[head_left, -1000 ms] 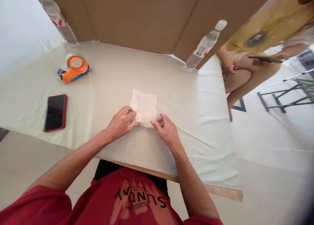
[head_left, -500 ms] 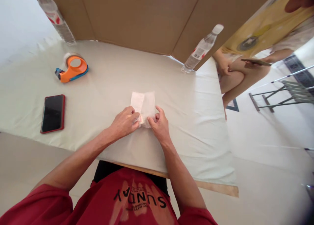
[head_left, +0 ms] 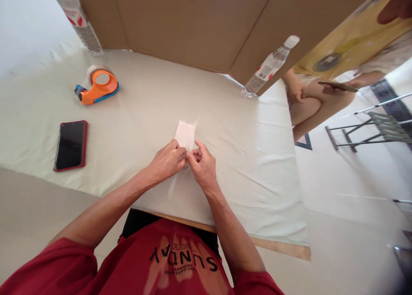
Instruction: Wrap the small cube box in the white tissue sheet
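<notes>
A thin white sheet, whether tissue or soft wrap I cannot tell, lies folded to a narrow strip on the cloth-covered table. My left hand is closed on its lower left part, fingertips pressed down on it. From the other side, my right hand pinches the near right edge between thumb and fingers, close against the left fingertips. The fingers hide the strip's lower end, so anything inside it cannot be made out.
An orange tape dispenser and a red-cased phone lie at left. Water bottles stand at back left and right, before a cardboard panel. A person sits beyond the table, holding a phone, near a folding stool.
The sheet's right side has been folded over to the left, making it about half as wide. My right hand has moved left, up to my left hand. The view has shifted slightly.
</notes>
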`<state>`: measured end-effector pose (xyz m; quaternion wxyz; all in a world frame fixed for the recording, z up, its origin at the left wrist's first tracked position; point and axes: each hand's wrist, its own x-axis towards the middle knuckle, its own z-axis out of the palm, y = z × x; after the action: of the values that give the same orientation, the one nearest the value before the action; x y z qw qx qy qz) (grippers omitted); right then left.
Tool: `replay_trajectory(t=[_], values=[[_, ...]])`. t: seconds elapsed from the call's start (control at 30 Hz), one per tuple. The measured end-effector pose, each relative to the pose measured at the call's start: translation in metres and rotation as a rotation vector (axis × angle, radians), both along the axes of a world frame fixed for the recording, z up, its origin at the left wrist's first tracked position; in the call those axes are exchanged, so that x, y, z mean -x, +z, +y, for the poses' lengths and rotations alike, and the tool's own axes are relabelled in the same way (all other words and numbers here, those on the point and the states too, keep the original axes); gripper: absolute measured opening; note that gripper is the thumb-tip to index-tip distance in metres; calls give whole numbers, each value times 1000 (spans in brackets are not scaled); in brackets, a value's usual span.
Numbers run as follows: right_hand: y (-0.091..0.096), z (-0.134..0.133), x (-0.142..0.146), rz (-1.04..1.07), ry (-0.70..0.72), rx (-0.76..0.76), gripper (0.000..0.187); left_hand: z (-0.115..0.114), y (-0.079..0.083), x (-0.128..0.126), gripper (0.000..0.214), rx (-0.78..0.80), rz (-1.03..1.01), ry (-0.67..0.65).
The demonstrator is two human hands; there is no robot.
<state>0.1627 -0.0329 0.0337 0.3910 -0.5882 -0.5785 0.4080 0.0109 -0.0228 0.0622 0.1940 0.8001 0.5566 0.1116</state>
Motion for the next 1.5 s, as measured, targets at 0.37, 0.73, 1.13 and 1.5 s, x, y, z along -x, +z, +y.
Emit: replay_trajectory(t=[0.37, 0.73, 1.13, 1.5], values=[[17, -7, -7, -379, 376, -106, 62, -5, -16, 7, 54, 67, -463, 97], [14, 18, -29, -134, 249, -8, 60, -5, -33, 0, 45, -70, -441, 185], [-12, 95, -11, -111, 179, 233, 48, -4, -26, -3, 34, -34, -227, 138], [-10, 95, -2, 78, 303, 93, 20, -8, -24, -3, 24, -141, -29, 186]])
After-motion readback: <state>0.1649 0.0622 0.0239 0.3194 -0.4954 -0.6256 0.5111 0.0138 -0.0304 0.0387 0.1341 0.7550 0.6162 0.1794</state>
